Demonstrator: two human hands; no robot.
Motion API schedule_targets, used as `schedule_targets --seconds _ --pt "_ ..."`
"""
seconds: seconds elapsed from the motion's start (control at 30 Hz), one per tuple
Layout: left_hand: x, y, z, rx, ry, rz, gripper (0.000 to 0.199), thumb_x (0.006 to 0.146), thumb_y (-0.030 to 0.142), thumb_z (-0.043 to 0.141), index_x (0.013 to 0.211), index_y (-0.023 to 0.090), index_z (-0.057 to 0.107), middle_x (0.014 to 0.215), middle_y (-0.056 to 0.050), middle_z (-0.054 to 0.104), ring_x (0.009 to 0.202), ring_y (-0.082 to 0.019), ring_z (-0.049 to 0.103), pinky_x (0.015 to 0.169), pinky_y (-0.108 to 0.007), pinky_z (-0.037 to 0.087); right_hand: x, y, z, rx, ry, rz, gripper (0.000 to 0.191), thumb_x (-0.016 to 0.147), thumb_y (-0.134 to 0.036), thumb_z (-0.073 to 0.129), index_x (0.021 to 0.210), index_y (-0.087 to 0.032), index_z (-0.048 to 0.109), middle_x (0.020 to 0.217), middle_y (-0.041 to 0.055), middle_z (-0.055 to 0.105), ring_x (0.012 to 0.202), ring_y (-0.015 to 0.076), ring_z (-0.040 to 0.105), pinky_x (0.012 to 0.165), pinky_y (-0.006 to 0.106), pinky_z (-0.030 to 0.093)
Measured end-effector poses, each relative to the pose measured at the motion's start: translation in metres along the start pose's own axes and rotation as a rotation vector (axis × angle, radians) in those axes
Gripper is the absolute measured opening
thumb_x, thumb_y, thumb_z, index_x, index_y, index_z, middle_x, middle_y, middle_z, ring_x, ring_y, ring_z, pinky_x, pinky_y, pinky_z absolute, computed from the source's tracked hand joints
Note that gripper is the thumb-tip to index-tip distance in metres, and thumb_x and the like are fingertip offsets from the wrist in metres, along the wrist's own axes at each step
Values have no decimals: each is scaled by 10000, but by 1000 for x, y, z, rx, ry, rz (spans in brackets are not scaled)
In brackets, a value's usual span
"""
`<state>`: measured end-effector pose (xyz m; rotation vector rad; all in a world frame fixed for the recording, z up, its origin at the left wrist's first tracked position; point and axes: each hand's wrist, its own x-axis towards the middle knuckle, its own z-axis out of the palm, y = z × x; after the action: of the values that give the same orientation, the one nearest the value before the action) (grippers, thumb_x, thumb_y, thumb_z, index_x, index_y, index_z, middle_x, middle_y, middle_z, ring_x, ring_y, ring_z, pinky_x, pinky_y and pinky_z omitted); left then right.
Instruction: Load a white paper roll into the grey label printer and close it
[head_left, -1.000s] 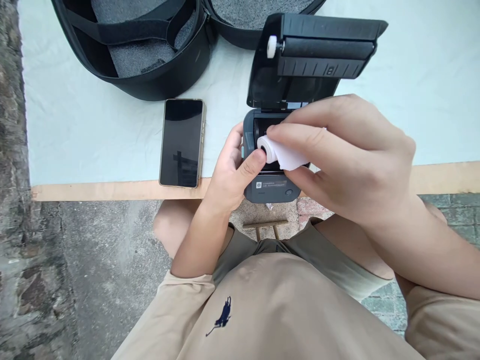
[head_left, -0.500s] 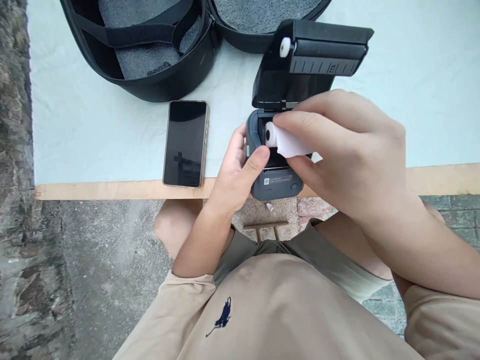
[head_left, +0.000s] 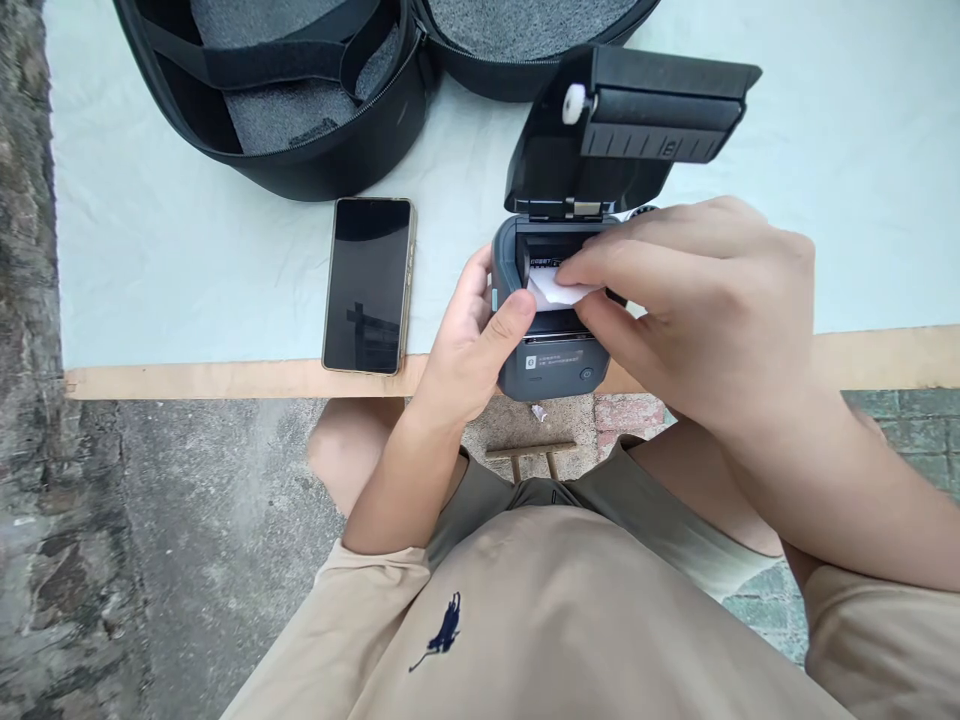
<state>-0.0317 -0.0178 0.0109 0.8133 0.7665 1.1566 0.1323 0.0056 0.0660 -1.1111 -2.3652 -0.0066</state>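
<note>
A small dark grey label printer (head_left: 555, 375) stands at the table's near edge. Its black lid (head_left: 592, 185) is raised, with a roller and a white gear on its upper part. My left hand (head_left: 476, 340) is closed around the printer's left side, thumb at the rim of the compartment. Inside the compartment lies a small white paper roll (head_left: 546, 292). My right hand (head_left: 690, 300) pinches this paper with thumb and fingertips from the right, partly covering the roll and the compartment.
A smartphone (head_left: 369, 285), screen dark, lies left of the printer. Behind it is an open black zip case (head_left: 300, 170) with grey foam and a strap. A pale cloth (head_left: 187, 260) covers the table up to its wooden edge (head_left: 225, 380). A small stool (head_left: 532, 452) is below.
My right hand has lowered the paper roll into the printer's compartment, and the roll's end no longer shows. My left hand stays on the printer. The view has shifted slightly.
</note>
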Motion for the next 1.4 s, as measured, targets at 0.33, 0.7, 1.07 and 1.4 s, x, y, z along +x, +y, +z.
schedule_targets --seconds 0.33,0.7,1.07,1.4 --pt "4 -2 -6 31 37 0 441 744 426 706 1097 270 493 1032 2 672 1158 -235 599 898 -324 565 -2 -8 11 202 41 -61 89 811 -240 603 766 -209 674 897 -36 721 822 169 630 725 326 509" --pt "0 -1 -4 7 39 -11 388 790 306 650 1138 251 488 1005 -32 660 1029 -259 665 644 -275 545 -5 7 2 237 81 -146 123 760 -203 651 883 -203 644 892 -1 702 910 191 605 813 359 509" --pt "6 -16 -15 -50 -21 147 446 751 290 687 1150 240 495 973 -35 665 1026 -259 674 659 -274 571 -13 -9 7 468 -130 408 553 814 -374 586 1297 -221 366 1216 98 503 1077 221 552 734 336 568" --pt "6 -15 -13 -1 26 153 550 678 342 742 1147 215 484 1011 -61 643 927 -240 679 723 -327 575 -15 -6 3 454 -191 315 612 792 -346 628 1328 -252 348 1255 93 438 1037 191 524 806 361 582"
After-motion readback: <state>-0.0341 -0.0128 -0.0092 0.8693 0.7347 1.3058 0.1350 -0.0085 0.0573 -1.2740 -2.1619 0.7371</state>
